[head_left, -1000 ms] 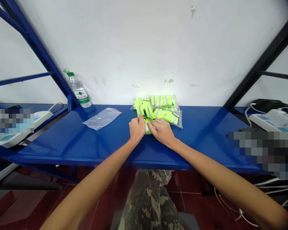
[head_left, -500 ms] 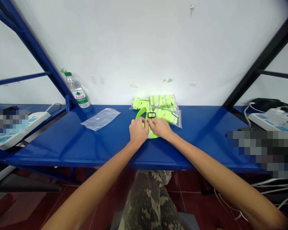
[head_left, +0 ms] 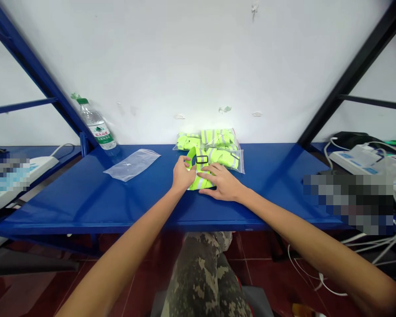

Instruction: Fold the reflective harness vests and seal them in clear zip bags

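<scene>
A folded neon-yellow reflective vest (head_left: 201,182) with grey bands lies near the middle of the blue table. Its strap stands up in a loop, and a black buckle (head_left: 202,159) sits on it. My left hand (head_left: 183,174) is closed at the left side of the bundle, thumb and fingers on the strap. My right hand (head_left: 226,182) rests with fingers apart over the right side of the bundle, touching its top. Just behind are clear bags of similar neon-yellow vests (head_left: 219,138), close to the right fingertips.
A flat clear plastic bag (head_left: 132,164) lies to the left on the blue table (head_left: 86,193). Against the wall stands a tilted water bottle (head_left: 98,125). White power strips (head_left: 356,164) and cables are at the right; another power strip (head_left: 41,167) is at the left.
My right hand has loosened its pinch by the buckle and spread its fingers over the bundle. My left hand stays at the strap. The view has shifted slightly to the right.
</scene>
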A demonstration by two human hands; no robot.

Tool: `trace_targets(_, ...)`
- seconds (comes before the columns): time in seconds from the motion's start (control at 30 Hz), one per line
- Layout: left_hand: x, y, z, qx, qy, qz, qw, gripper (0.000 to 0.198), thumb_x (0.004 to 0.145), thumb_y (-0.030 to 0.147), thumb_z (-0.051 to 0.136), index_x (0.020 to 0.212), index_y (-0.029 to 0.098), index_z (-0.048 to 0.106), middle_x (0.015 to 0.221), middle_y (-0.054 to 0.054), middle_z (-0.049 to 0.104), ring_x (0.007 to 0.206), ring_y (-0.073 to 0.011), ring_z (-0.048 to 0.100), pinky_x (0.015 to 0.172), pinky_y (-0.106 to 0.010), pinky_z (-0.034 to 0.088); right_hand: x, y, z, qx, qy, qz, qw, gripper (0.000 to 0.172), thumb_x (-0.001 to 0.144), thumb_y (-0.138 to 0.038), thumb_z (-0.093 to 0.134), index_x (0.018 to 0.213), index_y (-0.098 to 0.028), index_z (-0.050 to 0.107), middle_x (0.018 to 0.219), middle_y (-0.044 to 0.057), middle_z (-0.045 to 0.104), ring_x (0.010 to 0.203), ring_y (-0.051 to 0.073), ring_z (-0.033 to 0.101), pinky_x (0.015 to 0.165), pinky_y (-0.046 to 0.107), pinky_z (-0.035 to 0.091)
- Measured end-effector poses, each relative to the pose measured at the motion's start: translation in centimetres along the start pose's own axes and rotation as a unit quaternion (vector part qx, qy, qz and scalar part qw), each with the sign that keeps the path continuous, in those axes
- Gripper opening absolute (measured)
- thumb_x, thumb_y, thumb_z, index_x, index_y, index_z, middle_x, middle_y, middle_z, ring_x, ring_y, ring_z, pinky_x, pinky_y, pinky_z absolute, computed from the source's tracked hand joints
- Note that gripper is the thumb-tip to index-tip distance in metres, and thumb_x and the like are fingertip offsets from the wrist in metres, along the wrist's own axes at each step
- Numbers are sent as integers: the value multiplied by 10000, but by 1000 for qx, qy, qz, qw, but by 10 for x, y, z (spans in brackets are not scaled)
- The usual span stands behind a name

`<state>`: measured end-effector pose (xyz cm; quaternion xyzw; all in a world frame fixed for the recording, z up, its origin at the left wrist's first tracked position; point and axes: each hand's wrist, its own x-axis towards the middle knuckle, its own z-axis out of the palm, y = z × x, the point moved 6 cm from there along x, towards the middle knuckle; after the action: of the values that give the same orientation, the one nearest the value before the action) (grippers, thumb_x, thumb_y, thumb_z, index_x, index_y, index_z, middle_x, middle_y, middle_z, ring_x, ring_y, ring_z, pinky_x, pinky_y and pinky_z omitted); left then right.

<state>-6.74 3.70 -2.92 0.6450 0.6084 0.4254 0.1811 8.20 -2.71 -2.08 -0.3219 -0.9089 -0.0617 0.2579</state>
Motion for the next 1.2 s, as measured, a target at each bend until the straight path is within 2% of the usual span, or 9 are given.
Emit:
trace_targets(0.1, -2, -5, -2, -32, -1, -28, 999, 375, 823, 174, 606, 1162, 183, 446, 932, -40, 600, 888, -190, 627, 831, -329, 483, 2, 4, 5, 11, -4, 5, 1000, 556, 940, -533, 520, 1329, -141, 586, 1273, 191, 600, 1167, 317, 512, 979, 502, 441)
trace_targets(0.23, -17, 7, -11, -56, 14, 31, 998, 249, 896, 165, 492, 1143, 174, 459, 990, -82, 643, 963, -202, 639, 892, -334, 469, 6, 10, 6, 28, 12, 32, 999, 471, 983, -469, 471, 1273, -126, 612, 1220, 166, 647, 1127, 285, 567, 979, 445, 449)
trace_targets(0.33, -25, 13, -13, -49, 11, 26, 998, 182, 947, 314, 478, 1069, 185, 518, 999, -96, 684, 957, -225, 655, 858, -332, 465, 10, 17, 1, 34, 21, 73, 997, 419, 1003, -457, 433, 1099, -128, 673, 1034, 130, 701, 965, 254, 605, 874, 388, 461)
trace_targets(0.47, -25, 21, -17, 20, 41, 53, 998, 339, 965, 496, 442, 1052, 191, 562, 970, -107, 706, 927, -251, 663, 804, -326, 449, 14, 25, -6, 3, 40, 105, 994, 447, 995, -511, 422, 829, -162, 648, 838, 103, 642, 852, 234, 549, 787, 358, 412)
trace_targets(0.67, -13, 31, -14, 171, 65, 154, 971, 325, 1012, 358, 336, 985, 199, 618, 853, -96, 701, 872, -245, 641, 761, -307, 406, 25, 37, -2, 33, 43, 134, 989, 502, 997, -554, 385, 711, -180, 558, 733, 53, 567, 726, 181, 519, 678, 306, 350)
trace_targets(0.8, 0, 34, -10, 158, 73, 179, 968, 294, 1007, 326, 361, 991, 197, 625, 852, -86, 707, 849, -219, 653, 730, -281, 391, 31, 47, 3, 74, 40, 199, 976, 507, 988, -557, 404, 680, -182, 553, 643, 29, 558, 620, 164, 509, 614, 295, 312)
trace_targets(1.0, 19, 25, 1, 151, 28, 87, 984, 206, 953, 301, 460, 1073, 236, 615, 773, -63, 704, 786, -266, 674, 698, -309, 394, 26, 58, 6, 171, 97, 249, 948, 314, 998, -400, 435, 987, -182, 660, 897, 55, 704, 789, 197, 632, 710, 300, 431)
trace_targets(1.1, 21, 20, 3, 159, 22, 59, 985, 236, 934, 281, 482, 1133, 239, 601, 812, -80, 699, 840, -292, 661, 738, -342, 427, 21, 46, 0, 89, 127, 187, 970, 350, 1015, -360, 390, 959, -172, 680, 1003, 114, 695, 956, 240, 621, 852, 362, 459)
trace_targets(1.2, 20, 22, 1, 175, 62, 95, 978, 269, 913, 228, 500, 1158, 198, 608, 1039, -146, 679, 1032, -314, 618, 847, -383, 451, 19, 26, 5, 9, 72, 87, 994, 421, 985, -470, 449, 1159, -150, 661, 1233, 168, 633, 1157, 302, 554, 997, 448, 426)
